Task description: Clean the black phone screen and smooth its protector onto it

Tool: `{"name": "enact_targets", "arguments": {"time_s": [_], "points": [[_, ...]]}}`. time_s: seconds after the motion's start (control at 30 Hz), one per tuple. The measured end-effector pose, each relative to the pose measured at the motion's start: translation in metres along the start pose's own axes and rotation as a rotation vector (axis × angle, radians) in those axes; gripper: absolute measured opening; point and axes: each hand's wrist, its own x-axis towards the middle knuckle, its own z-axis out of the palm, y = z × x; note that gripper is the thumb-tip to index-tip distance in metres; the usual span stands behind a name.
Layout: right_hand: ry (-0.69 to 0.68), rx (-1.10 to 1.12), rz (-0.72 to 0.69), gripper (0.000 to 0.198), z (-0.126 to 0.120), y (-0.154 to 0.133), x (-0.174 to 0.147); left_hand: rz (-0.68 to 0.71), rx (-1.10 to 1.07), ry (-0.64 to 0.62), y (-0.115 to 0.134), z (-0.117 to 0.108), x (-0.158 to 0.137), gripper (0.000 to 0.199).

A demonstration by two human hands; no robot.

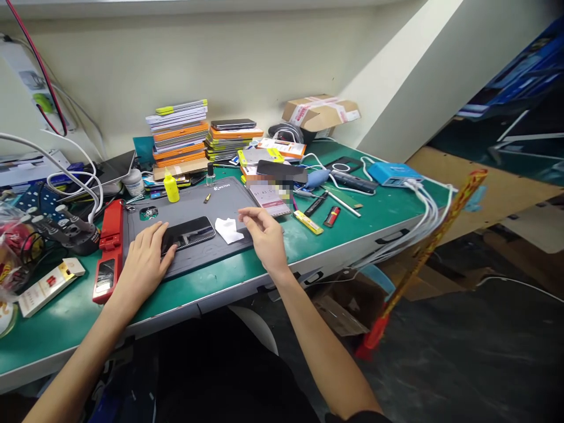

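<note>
The phone [189, 232] lies on the mat [187, 202]. The left hand [144, 249] spans its left end, grip indeterminable; the right hand's [267, 239] fingers curl, contents indeterminable. Probably rigid, slick, fragile: hold long edges.

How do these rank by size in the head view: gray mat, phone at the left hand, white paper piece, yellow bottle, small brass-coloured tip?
Largest to smallest:
1. Gray mat
2. Phone
3. White paper piece and yellow bottle: too alike to rank
4. Brass-coloured tip
</note>
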Motion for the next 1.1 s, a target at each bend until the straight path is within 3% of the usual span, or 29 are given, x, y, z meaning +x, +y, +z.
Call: {"name": "enact_targets", "arguments": {"time_s": [0.27, 0.43, 0.67, 0.8, 1.1], "points": [[-0.236, -0.357, -0.214, 0.018, 0.007, -0.002, -0.006, 0.018, 0.069, -0.002, 0.006, -0.004, 0.002, 0.060], [-0.197, -0.512, -0.355, 0.022, 0.008, -0.008, -0.012, -0.084, 0.071, -0.009, 0.002, -0.001, 0.000, 0.072], [-0.146, -0.555, -0.482, 0.022, 0.004, -0.022, -0.016, -0.185, -0.114, -0.044, 0.001, -0.003, -0.001, 0.066], [-0.243, -0.600, -0.582, 0.023, 0.006, -0.022, -0.017, -0.156, -0.121, -0.039, 0.007, -0.008, -0.001, 0.065], [-0.314, -0.787, -0.723, 0.027, 0.008, -0.018, -0.016, -0.071, 0.006, 0.052, 0.012, -0.002, -0.005, 0.082]]}}
